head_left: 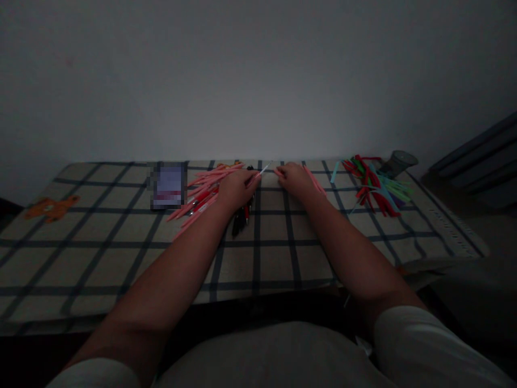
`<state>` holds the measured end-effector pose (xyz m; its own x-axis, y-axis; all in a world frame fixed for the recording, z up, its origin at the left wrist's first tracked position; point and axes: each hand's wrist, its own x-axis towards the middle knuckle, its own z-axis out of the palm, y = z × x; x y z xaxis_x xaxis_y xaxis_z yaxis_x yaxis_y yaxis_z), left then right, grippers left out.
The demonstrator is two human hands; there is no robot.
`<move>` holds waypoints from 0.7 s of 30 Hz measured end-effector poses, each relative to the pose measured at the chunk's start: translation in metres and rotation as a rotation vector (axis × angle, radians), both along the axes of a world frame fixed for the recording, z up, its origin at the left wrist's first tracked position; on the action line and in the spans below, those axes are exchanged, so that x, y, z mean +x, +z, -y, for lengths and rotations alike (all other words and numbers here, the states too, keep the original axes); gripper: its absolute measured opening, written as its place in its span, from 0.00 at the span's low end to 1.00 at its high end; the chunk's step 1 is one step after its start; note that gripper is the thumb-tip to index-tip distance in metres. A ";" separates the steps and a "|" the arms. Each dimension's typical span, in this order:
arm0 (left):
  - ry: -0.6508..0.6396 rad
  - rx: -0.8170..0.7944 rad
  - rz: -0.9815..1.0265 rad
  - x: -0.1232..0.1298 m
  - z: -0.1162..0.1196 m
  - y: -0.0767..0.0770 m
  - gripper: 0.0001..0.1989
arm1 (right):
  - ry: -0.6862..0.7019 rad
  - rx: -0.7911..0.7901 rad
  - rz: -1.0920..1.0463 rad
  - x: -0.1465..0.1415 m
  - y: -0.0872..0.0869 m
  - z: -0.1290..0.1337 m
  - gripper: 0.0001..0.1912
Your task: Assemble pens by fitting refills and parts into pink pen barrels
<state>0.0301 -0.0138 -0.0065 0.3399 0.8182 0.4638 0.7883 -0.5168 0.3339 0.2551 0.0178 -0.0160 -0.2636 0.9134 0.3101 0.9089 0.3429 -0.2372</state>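
Over the middle of the checked cloth, my left hand (236,186) pinches a slim pink pen, and a thin whitish refill (265,167) sticks out of it toward the upper right. A short pink pen piece (278,172) is held between the fingertips of my right hand (298,180), a small gap away from that refill. Beside and partly under my left hand lies a pile of pink pen barrels (202,178) with some red ones (204,196) among them. Black pens (241,218) lie just below its wrist. Some pink sticks (317,180) rest right of my right hand.
A phone-like screen (169,183) lies left of the pile, partly blurred. Farther left is an orange bear-shaped item (52,208). On the right are red, green and blue strips (375,188) beside a clear cup (399,161). A wall (258,81) stands behind the table.
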 end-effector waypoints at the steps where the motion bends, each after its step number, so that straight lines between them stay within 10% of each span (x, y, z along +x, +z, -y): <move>1: -0.002 -0.003 -0.003 0.000 0.000 0.001 0.21 | -0.003 0.024 -0.031 0.000 0.000 0.000 0.18; 10: -0.002 -0.021 0.000 0.000 0.000 0.000 0.21 | -0.045 0.151 -0.497 -0.007 -0.012 -0.013 0.27; 21: -0.010 -0.001 -0.002 0.000 -0.001 -0.001 0.20 | -0.028 -0.177 -1.260 -0.014 -0.008 -0.009 0.15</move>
<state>0.0302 -0.0132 -0.0075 0.3488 0.8153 0.4623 0.7838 -0.5241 0.3330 0.2406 0.0269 -0.0237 0.1434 0.9682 0.2049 0.0278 0.2031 -0.9788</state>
